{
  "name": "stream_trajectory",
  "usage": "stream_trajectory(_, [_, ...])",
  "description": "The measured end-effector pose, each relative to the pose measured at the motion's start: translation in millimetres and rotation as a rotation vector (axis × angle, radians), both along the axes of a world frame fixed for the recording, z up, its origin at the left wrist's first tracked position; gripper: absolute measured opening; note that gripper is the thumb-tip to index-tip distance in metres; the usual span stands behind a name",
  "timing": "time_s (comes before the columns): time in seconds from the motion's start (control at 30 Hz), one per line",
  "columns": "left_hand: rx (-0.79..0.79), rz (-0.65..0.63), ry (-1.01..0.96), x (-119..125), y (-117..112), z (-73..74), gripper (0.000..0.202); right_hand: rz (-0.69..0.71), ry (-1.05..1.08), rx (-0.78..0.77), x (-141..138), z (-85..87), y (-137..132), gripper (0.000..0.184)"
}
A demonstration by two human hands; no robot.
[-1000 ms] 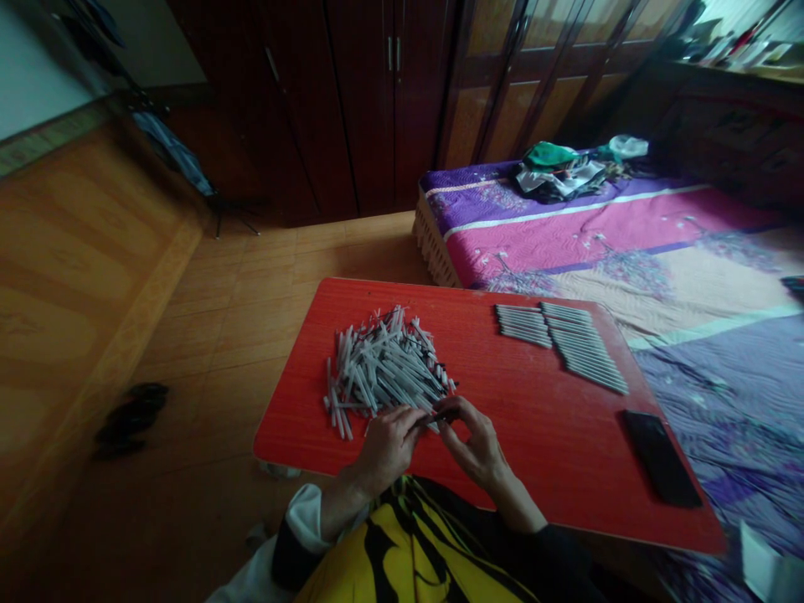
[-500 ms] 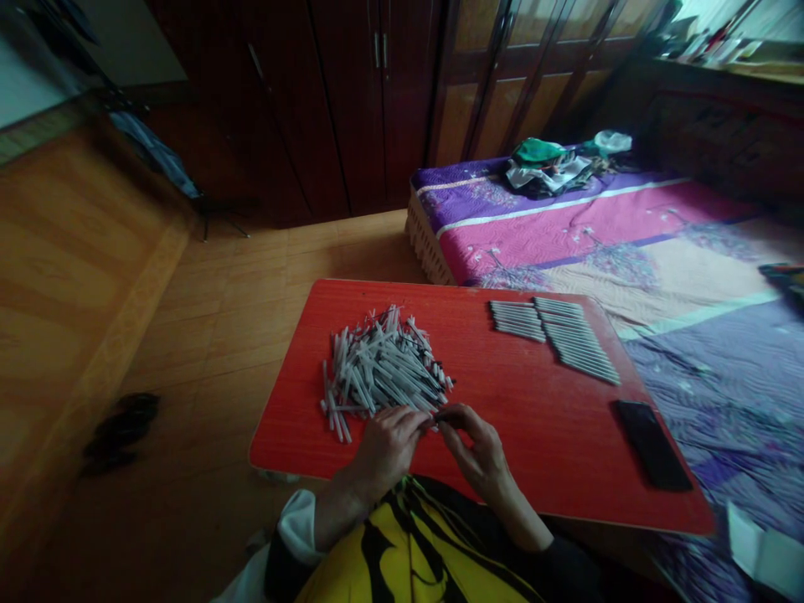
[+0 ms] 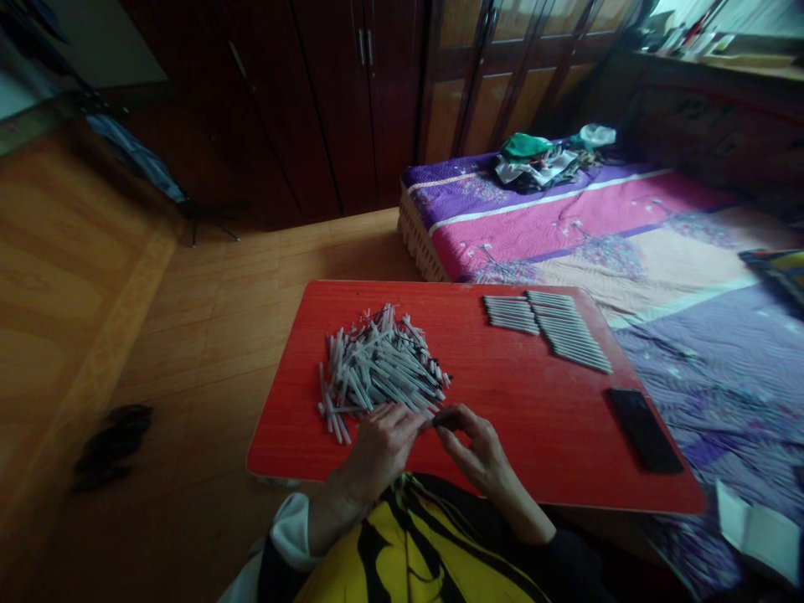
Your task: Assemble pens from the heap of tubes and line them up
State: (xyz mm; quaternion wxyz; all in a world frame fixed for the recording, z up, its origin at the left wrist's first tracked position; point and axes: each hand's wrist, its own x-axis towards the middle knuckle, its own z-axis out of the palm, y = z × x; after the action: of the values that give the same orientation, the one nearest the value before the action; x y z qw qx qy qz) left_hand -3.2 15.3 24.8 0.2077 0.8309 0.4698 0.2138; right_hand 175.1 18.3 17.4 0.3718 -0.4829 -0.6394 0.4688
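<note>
Over the last second very little has moved: the left hand and right hand stay together at the near side of the red surface, and only the view has drifted a little, so the loose pile and the rows sit slightly further left in the picture. The same thin stick is still pinched between the two hands, so the work on this one piece looks unfinished; it has not been put down anywhere. Both hands are nearly closed, fingers curled, thumb and fingertips of each nipped onto one end of the stick. It sits just above the surface, touching or just beside the near edge of the pile. Its long axis runs left to right, roughly along the near edge of the surface. Its ends are covered by the fingers, so which end points which way cannot be told. The rows lie well apart at the far right, with a dark phone nearer.
</note>
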Motion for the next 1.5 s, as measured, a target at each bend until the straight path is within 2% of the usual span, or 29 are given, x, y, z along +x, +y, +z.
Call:
stream_trajectory(0.3, [-0.051, 0.018, -0.077, 2, -1, -2.9, 0.016, 0.055, -0.159, 0.145, 5, -8.5, -1, 0.009])
stream_trajectory(0.57, [-0.061, -0.004, -0.083, 5, -1, -1.7, 0.016, 0.193, -0.303, 0.185, 8, 14.3, 3, 0.012])
stream_trajectory(0.8, [-0.083, -0.011, -0.082, 5, 0, -0.5, 0.016, 0.196, -0.326, 0.106, 9, 6.9, 4, 0.027])
stream_trajectory(0.9, [-0.117, 0.025, -0.111, 5, 0, 0.2, 0.017, 0.155, -0.240, 0.081, 10, 2.4, 2, 0.021])
stream_trajectory(0.97, [-0.141, 0.042, -0.128, 5, -1, 0.4, 0.018, 0.117, -0.207, 0.086, 10, -0.5, 0, 0.023])
stream_trajectory(1.1, [-0.143, 0.038, -0.140, 6, -1, -1.5, 0.019, 0.094, -0.259, 0.149, 8, -2.2, 0, 0.013])
stream_trajectory(1.23, [-0.149, 0.025, -0.119, 6, -1, -4.9, 0.019, 0.135, -0.334, 0.171, 8, 1.1, 1, 0.020])
stream_trajectory(1.4, [-0.162, 0.040, -0.124, 6, -2, -5.9, 0.019, 0.093, -0.234, 0.173, 8, -2.3, -1, 0.021])
stream_trajectory(1.5, [-0.164, 0.021, -0.125, 6, -3, -6.0, 0.019, 0.090, -0.256, 0.175, 7, -5.3, -2, 0.017])
